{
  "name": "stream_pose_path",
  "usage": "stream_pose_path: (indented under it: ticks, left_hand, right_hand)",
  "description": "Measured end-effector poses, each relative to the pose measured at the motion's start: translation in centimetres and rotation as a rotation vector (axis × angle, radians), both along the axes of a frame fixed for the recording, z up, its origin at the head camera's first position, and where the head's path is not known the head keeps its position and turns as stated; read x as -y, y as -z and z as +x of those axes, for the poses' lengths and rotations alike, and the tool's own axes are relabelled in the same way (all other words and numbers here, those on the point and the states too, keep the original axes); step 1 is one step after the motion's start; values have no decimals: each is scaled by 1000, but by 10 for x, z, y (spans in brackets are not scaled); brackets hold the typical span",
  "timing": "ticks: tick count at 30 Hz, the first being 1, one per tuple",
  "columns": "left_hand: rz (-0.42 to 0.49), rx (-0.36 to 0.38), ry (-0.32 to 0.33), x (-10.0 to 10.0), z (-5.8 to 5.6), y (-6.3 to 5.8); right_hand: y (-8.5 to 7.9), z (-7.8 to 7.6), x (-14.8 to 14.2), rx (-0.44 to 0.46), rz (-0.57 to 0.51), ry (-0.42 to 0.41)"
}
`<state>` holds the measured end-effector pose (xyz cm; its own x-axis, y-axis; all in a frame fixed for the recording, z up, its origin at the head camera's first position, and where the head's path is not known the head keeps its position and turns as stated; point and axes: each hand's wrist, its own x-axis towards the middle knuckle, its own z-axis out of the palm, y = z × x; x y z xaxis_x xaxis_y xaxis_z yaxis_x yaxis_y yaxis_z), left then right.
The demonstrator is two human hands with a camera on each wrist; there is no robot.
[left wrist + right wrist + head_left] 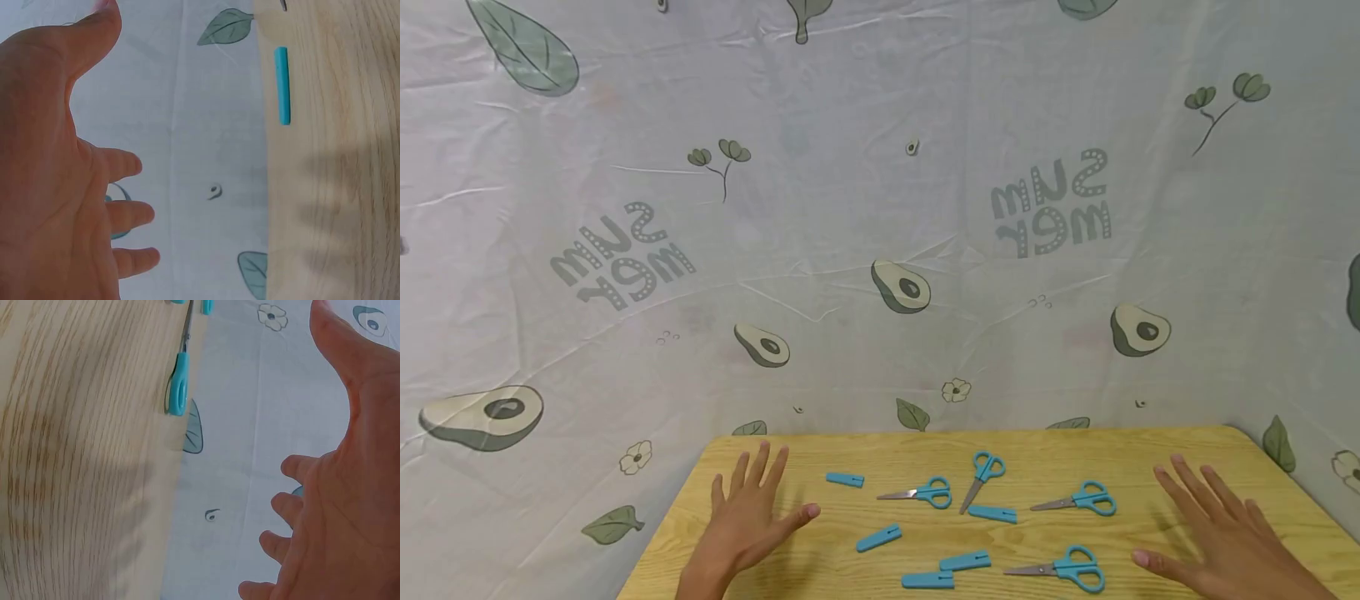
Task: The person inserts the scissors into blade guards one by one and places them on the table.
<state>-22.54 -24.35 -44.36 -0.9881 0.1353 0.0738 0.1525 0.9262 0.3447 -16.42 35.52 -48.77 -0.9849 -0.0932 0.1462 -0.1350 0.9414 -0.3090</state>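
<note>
Several blue-handled scissors lie with bared blades on the wooden table, among them a pair of scissors (936,492) at the middle and a pair of scissors (1078,570) at the front right. Blue blade covers are scattered near them, such as a cover (878,538) left of centre and a cover (845,480) farther back. My left hand (748,517) hovers at the left side, fingers spread, holding nothing. On the right my right hand (1221,537) is likewise spread and bare, nearest to the front-right scissors. The right wrist view has one scissors handle (179,387) in sight.
The light wooden table (805,454) has rounded back corners. Behind and beside it hangs a pale cloth (820,233) printed with avocados, leaves and mirrored lettering.
</note>
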Motion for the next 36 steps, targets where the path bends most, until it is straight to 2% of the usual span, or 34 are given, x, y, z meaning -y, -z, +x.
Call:
stream_pose_path:
  ticks: [11,18,28,36]
  left_hand:
    - [5,3,33,-11,0,1]
    - [14,22,49,-17,0,6]
    - [-3,25,111,-30,5,4]
    - [-6,38,147,-37,8,8]
  right_hand:
    - [4,2,2,-32,-37,-39]
    - [10,4,4,-11,-57,-63]
    - [10,5,11,13,-97,-102]
    - [14,6,16,-20,-70,-131]
